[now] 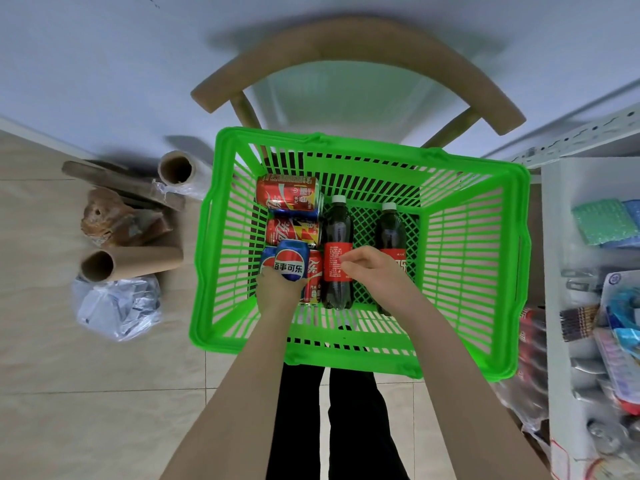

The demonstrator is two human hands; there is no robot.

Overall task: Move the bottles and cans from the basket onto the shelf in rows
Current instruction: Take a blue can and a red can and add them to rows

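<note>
Left hand (277, 294) grips blue can (290, 263), fingertips hidden. Right hand (369, 271) curled at bottle (336, 233); grasp unclear, partly covers second bottle (390, 230).

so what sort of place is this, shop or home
Probably a small shop or a mock one: a green plastic shopping basket of cola cans and dark plastic bottles sits on a wooden chair beside a white metal shelf stocked with packaged goods.

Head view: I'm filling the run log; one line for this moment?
left hand grips blue can | right hand at cola bottle, grip unclear | both inside green basket
</note>
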